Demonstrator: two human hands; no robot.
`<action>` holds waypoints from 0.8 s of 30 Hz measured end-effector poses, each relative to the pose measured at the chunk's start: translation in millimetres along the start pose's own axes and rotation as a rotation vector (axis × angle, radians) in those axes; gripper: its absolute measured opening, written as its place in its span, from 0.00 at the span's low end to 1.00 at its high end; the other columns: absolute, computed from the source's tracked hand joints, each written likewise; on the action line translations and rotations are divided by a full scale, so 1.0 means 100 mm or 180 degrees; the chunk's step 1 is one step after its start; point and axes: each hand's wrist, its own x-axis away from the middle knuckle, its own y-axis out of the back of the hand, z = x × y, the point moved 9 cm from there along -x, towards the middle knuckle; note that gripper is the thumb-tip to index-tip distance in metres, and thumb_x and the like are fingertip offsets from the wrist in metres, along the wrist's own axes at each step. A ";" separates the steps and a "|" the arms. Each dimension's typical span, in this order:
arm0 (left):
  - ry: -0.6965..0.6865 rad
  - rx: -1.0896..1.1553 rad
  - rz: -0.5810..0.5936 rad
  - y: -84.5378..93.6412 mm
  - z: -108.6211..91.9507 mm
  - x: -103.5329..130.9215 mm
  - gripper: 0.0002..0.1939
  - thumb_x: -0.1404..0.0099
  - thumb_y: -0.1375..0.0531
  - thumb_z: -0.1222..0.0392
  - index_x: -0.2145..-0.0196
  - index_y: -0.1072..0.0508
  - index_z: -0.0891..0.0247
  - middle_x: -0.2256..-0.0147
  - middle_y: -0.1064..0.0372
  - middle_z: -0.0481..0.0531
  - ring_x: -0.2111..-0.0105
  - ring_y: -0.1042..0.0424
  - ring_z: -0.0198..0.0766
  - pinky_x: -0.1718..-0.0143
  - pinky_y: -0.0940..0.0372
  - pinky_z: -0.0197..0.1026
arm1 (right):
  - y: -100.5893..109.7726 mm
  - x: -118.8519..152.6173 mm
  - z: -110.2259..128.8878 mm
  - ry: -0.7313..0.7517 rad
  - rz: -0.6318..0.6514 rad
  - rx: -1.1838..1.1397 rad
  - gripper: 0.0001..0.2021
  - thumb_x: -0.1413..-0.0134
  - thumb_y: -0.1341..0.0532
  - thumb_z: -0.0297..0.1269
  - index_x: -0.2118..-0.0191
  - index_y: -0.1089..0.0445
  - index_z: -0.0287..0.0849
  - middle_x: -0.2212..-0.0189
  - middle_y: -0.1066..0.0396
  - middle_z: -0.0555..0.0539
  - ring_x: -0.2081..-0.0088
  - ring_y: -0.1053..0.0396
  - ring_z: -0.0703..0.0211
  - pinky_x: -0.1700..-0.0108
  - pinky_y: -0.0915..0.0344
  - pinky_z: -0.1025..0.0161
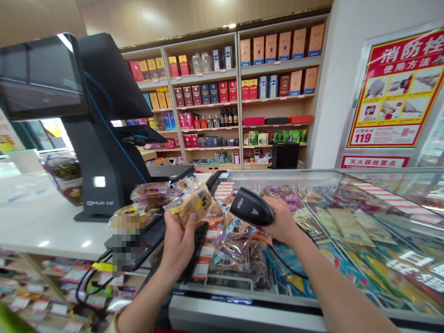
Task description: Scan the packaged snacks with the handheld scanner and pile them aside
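My left hand (180,238) is closed on a clear-wrapped snack pack (192,203) with a yellow label and a barcode, raised in front of me. In my right hand (280,219) is a black barcode scanner (251,208), its head turned left toward the pack, with a short gap between them. Its cable (287,266) hangs below my right wrist. More wrapped snack packs (151,192) lie in a pile left of my left hand. Beneath the scanner, other wrapped packs (236,240) rest on the freezer's glass top.
A black checkout terminal (107,162) stands on the white counter (31,217) at left. The glass-topped freezer (249,300) extends to the right, with packaged goods inside. Behind are shelves (239,104) of boxes and bottles. A red poster (398,92) hangs on the right wall.
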 end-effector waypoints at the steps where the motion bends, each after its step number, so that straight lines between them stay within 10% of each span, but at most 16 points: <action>1: -0.0026 -0.0015 0.0049 -0.07 -0.03 0.02 0.14 0.35 0.47 0.49 0.59 0.44 0.59 0.58 0.34 0.56 0.56 0.29 0.44 0.59 0.29 0.47 | 0.00 0.00 0.01 0.0008 -0.0005 -0.0058 0.03 0.56 0.39 0.34 0.71 0.31 0.44 0.75 0.29 0.47 0.73 0.33 0.57 0.70 0.39 0.63; 15: -0.0409 -0.0220 0.0198 -0.37 -0.18 0.13 0.10 0.37 0.44 0.54 0.63 0.43 0.59 0.67 0.32 0.51 0.66 0.28 0.40 0.64 0.34 0.41 | -0.05 -0.01 -0.03 -0.0125 0.0145 -0.0155 0.08 0.58 0.39 0.33 0.67 0.29 0.44 0.69 0.25 0.46 0.68 0.28 0.54 0.66 0.34 0.61; 24: -0.1152 -0.0437 0.1004 -0.76 -0.27 0.00 0.07 0.37 0.46 0.64 0.60 0.36 0.60 0.52 0.35 0.57 0.52 0.31 0.43 0.50 0.36 0.47 | 0.48 0.13 -0.33 -0.0491 -0.1306 0.0383 0.05 0.57 0.38 0.36 0.71 0.32 0.44 0.77 0.29 0.50 0.75 0.32 0.56 0.72 0.37 0.62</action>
